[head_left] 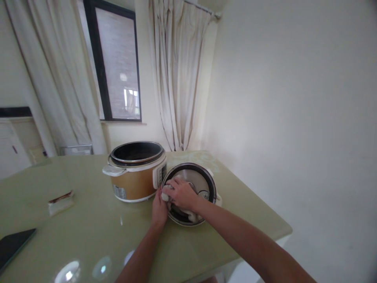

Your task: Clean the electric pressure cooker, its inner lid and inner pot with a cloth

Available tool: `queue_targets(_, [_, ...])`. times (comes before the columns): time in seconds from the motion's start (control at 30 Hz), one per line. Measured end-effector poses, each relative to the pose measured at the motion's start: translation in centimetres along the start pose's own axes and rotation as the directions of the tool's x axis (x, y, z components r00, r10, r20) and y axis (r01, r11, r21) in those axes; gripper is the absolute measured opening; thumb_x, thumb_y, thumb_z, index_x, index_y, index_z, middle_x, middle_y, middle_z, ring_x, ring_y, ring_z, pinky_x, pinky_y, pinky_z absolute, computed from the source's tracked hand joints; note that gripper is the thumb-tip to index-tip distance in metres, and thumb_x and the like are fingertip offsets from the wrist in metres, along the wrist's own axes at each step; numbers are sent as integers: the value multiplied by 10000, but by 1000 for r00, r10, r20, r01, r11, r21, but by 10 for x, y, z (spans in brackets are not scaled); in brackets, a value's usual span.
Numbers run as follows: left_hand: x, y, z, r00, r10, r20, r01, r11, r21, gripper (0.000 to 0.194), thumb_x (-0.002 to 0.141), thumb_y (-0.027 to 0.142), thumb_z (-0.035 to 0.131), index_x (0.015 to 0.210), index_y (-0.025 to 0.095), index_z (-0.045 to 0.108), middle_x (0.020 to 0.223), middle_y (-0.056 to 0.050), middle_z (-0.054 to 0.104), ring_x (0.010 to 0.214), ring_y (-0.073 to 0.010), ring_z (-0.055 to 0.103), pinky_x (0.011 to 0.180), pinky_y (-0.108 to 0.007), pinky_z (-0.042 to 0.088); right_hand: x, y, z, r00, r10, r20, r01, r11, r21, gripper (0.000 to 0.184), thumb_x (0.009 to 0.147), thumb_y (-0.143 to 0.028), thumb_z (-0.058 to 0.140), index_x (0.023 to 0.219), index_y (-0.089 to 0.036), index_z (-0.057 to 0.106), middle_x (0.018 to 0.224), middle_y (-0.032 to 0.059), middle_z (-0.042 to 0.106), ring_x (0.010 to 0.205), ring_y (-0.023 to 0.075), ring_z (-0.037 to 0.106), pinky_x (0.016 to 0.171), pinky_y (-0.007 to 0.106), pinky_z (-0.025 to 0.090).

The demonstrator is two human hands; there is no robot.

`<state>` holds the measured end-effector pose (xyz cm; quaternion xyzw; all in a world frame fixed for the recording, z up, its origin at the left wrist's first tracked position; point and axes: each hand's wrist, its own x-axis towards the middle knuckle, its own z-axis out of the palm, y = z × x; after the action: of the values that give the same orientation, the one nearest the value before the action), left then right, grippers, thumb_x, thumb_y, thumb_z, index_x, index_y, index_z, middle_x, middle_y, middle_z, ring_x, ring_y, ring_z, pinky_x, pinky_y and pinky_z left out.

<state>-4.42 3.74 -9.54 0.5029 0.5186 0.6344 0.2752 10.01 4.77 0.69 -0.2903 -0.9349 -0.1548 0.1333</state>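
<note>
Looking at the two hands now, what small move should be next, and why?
Probably slide the off-white cloth rightward across the round, black-ringed metal lid: the right hand has the cloth near the left rim, the left hand holds that rim, and the lid's right side is uncovered.

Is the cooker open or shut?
Open: the lid is off, beside the cooker, whose dark inside shows.

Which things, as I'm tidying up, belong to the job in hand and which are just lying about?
In the job: cloth, in right hand; lid, steadied by left hand; probably the open cooker.

Lying about: pale item with reddish-brown edge; dark flat object.
</note>
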Motion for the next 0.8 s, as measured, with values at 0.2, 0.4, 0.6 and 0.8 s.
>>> queue_targets(0.2, [0,2,1,1000,-9,-21,11,993,115,515,1058,440,312,1401,161,577,1426,-163,651,1377,-262,587,1188,-438,443,24,47,-14,998,-35,-48,22,970,-242,237,1055,-228,486,1219,-289,646,1425,66,554,1273,280,464,1076,512,410])
queue_targets(0.4, [-4,8,5,996,-91,-17,92,988,124,530,1063,487,276,1398,174,544,1359,-179,683,1279,-298,651,1123,-482,489,-6,84,-36,920,393,-2,-381,891,-244,334,862,-250,738,1192,-247,682,1277,140,614,1120,326,569,859,435,540])
queue_targets(0.6, [-7,18,9,997,-68,-44,72,991,111,505,1059,488,298,1394,208,554,1325,-146,707,1226,-286,677,1077,-456,519,-37,84,-49,880,404,249,-383,915,-130,340,749,-387,809,1042,-224,752,1117,129,654,971,314,648,741,394,551])
queue_targets(0.8, [-4,17,7,999,-23,-23,25,995,97,489,1058,441,308,1372,180,576,1364,-158,685,1279,-283,645,1123,-469,489,-33,45,-41,916,100,388,-109,994,2,429,771,-521,788,1110,-266,725,1134,75,650,915,252,678,772,364,553])
